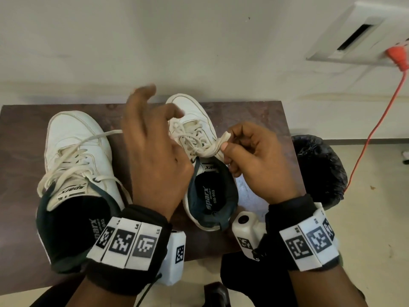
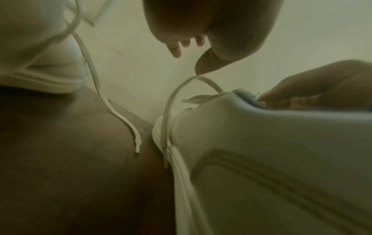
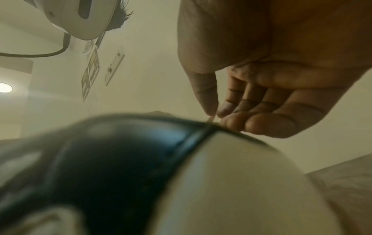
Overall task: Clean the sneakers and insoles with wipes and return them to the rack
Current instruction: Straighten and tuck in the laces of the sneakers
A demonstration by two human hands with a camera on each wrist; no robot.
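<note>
From the left wrist I observe my left hand (image 2: pixel 211 31) raised with a white lace (image 2: pixel 171 98) running from its thumb to the near sneaker (image 2: pixel 271 159), a second sneaker (image 2: pixel 40 55) resting on the dark surface (image 2: pixel 70 159).

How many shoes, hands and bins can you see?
Shoes: 2, left one, right one
Hands: 2, left hand, right hand
Bins: 1, black bin
Total: 5
</note>
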